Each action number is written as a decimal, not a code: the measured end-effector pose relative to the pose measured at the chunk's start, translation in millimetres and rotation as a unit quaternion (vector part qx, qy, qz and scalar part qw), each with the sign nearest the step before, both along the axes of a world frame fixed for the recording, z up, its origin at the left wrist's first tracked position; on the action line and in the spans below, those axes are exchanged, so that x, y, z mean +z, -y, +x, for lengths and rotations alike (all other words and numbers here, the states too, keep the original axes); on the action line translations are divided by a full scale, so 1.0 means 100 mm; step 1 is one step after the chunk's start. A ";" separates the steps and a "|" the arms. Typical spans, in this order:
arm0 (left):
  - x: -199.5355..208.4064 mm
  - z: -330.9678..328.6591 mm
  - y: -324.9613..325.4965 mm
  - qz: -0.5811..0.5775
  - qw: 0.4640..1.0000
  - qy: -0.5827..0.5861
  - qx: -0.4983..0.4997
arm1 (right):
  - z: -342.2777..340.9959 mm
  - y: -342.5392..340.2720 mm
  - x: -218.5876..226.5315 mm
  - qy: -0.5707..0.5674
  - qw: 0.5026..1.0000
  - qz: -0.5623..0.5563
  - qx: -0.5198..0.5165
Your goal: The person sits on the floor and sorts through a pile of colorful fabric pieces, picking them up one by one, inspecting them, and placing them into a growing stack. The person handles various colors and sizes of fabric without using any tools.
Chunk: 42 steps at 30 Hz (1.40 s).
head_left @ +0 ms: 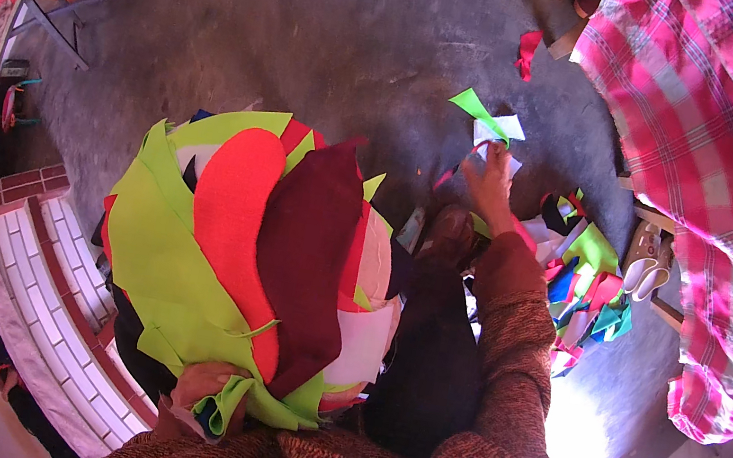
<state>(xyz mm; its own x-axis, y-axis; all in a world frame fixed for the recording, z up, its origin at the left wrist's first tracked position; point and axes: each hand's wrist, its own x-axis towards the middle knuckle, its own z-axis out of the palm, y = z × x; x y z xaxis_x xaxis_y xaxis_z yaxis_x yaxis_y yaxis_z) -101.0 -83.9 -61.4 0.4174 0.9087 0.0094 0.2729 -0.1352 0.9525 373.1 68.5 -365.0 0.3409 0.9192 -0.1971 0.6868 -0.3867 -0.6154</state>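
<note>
Your left hand was at the near edge of the pile on your lap, its fingers curled around a folded cloth of green and blue; how tightly they pressed, I cannot tell. Your right hand was stretched forward, well apart from the left, over the floor. Its fingertips met the scraps, white and bright green, but whether they pinched them or only touched them I cannot tell. The pile was made of overlapping pieces: a wide lime layer lay to the left, an orange-red piece with a rounded far end ran down the middle, and a maroon piece lay just beside it on the right. Pale and white pieces showed at the pile's right edge. To the right of your right forearm, a heap of many-coloured offcuts lay on the floor, near a pair of light shoes. A red scrap lay farther out, and a pink plaid cloth hung at the far right.
</note>
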 end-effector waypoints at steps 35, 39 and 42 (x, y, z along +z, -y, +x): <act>0.59 1.03 -0.51 -0.025 0.967 0.223 0.120 | -1.86 2.14 3.60 -0.597 0.776 0.193 0.060; 0.94 1.13 -0.31 -0.038 0.944 0.309 0.106 | -2.06 2.19 3.58 -0.585 0.780 0.211 0.061; 1.07 1.16 -0.19 -0.042 0.946 0.314 0.072 | -2.04 2.13 3.61 -0.603 0.766 0.214 0.069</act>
